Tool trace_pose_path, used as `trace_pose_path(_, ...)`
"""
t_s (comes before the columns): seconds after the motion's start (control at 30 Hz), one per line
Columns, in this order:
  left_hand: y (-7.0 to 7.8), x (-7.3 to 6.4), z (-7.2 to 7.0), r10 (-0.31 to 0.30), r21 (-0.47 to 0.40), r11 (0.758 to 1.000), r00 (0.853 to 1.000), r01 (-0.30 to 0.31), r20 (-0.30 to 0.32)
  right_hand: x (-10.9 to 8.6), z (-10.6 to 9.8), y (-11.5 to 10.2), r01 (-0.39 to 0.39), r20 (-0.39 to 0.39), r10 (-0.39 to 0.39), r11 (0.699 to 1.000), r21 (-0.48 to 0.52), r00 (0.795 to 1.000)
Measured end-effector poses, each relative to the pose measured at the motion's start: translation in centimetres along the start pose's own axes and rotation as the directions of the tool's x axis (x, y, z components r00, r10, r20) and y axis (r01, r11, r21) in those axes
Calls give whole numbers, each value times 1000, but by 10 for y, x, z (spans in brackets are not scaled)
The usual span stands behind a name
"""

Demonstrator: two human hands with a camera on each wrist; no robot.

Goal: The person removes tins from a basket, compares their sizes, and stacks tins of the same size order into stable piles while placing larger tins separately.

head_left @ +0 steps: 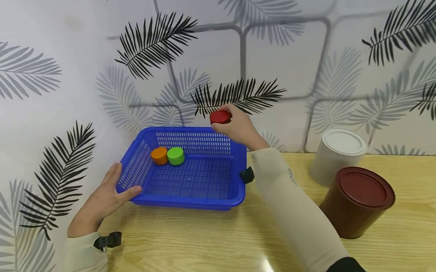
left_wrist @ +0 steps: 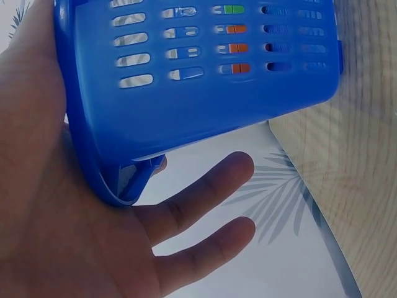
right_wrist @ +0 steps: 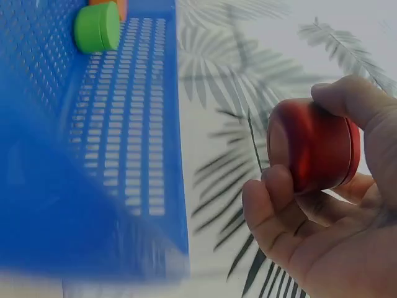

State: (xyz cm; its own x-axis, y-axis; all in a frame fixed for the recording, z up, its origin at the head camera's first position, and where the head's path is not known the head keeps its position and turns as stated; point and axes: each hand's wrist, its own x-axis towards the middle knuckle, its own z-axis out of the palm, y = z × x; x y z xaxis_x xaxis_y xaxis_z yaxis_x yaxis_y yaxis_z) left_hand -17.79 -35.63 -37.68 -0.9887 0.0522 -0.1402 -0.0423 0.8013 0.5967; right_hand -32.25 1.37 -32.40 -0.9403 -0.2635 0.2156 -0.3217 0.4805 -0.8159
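Observation:
My right hand (head_left: 239, 126) pinches a small round red tin (head_left: 220, 117) above the far right rim of the blue plastic basket (head_left: 190, 203). In the right wrist view, thumb and fingers grip the red tin (right_wrist: 313, 146) around its sides, and a lid seam shows. An orange tin (head_left: 159, 156) and a green tin (head_left: 176, 156) sit side by side in the basket's far left part. My left hand (head_left: 108, 195) lies against the basket's left rim, thumb across the front left corner. Two straight fingers (left_wrist: 205, 195) extend below the rim in the left wrist view.
To the right on the wooden table (head_left: 194, 244) stand a white lidded canister (head_left: 337, 156) and, nearer, a brown lidded canister (head_left: 356, 202). Behind the basket rises a pale wall covering (head_left: 280, 58) with leaf prints, which also runs along the left side.

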Motion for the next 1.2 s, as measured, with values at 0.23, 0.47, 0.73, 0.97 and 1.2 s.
trace_pose_path(0.23, 1, 0, -1, 12, 19, 1000, 1000, -12, 2, -16, -19, 19, -33, -80, 40, 996, 89, 996)
trace_pose_path(0.47, -2, 1, 0, -2, -8, 1000, 1000, 2, 3, -32, -27, 43, -48, -174, 71, 990, 133, 982)
trace_pose_path(0.73, -3, 2, 0, 2, -5, 1000, 1000, -2, 8, -52, -31, 84, -132, -225, 156, 984, 120, 962)
trace_pose_path(0.97, -3, 4, 1, 7, 10, 1000, 1000, -7, 12, -68, -30, 123, -206, -183, 226, 971, 122, 957)
trace_pose_path(1.2, -6, 6, -1, 25, 39, 999, 1000, -25, 9, -76, -24, 152, -298, -86, 309, 947, 118, 947)
